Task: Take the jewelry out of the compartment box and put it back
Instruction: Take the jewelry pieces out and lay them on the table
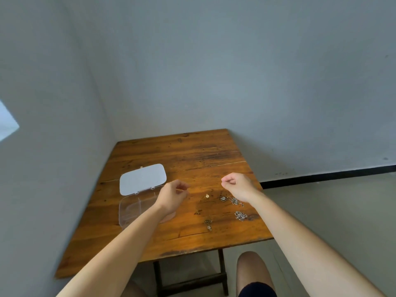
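**Loose chains, small pieces, and an edge close by**

Grey walls close in on a worn wooden table (182,159) pushed into the corner, and the jewelry lies spread on its right half, outside the compartment box (130,209). A small gold charm (207,196) sits nearest the middle; a silver pendant necklace (232,200) trails toward the right edge, with a silver tangle (241,215) just below it. Two darker gold pieces (198,212) (208,224) lie closer to the near edge. The clear box stands open at the left, its white lid (142,179) folded back; what shows of its compartments looks empty, though the left forearm hides part of it.

Both hands hover above the table. The left hand (173,196) has its fingers curled loosely inward and the right hand (237,185) is pinched shut, thumb to fingertip. Whether a fine chain hangs between them is too faint to tell.

By this layout the taking-out looks finished and the return is ahead. The risks are plain: the silver pieces lie near the table's right edge, so a sweeping wrist could push them to the floor. Chains may knot or snag one another if lifted together. The charm is tiny and could slip from a pinch, and the clear dividers are hard to see, so a piece may land astride one.
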`<state>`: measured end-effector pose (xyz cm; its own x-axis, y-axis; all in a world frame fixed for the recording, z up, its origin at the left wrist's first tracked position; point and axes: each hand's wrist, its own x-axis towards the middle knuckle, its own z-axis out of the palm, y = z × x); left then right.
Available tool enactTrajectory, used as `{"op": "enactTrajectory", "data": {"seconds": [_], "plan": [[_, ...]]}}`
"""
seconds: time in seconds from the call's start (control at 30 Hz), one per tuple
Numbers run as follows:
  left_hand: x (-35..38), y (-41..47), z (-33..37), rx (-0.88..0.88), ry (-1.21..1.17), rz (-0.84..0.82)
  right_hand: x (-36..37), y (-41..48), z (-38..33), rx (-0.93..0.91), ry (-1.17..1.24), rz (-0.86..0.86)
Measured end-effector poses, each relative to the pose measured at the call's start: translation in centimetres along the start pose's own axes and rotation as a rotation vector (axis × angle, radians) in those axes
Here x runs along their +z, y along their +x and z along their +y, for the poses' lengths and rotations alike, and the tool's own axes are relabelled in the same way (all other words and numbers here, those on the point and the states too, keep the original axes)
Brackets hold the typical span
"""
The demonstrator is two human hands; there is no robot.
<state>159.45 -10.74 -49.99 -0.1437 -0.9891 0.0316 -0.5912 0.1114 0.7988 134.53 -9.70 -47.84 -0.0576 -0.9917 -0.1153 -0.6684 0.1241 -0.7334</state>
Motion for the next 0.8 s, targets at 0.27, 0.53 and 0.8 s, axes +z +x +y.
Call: {"op": "enactTrajectory", "data": {"seconds": [0.27,0.53,0.8], "plan": [[-7.1,-4.2,-6.0,-0.053,0.139,0.08,7.9,-1.9,-5.7,-0.105,0.012,-0.14],[-11.4,-6.6,-10.9,-0.134,0.303,-0.019,16.1,-2.2,-9.6,-0.316,-0.162,-0.277],[-11.2,-5.4,-12.3,-0.039,0.604,-0.265,18.7,-1.0,-8.1,-0.323,-0.337,-0.362]]}}
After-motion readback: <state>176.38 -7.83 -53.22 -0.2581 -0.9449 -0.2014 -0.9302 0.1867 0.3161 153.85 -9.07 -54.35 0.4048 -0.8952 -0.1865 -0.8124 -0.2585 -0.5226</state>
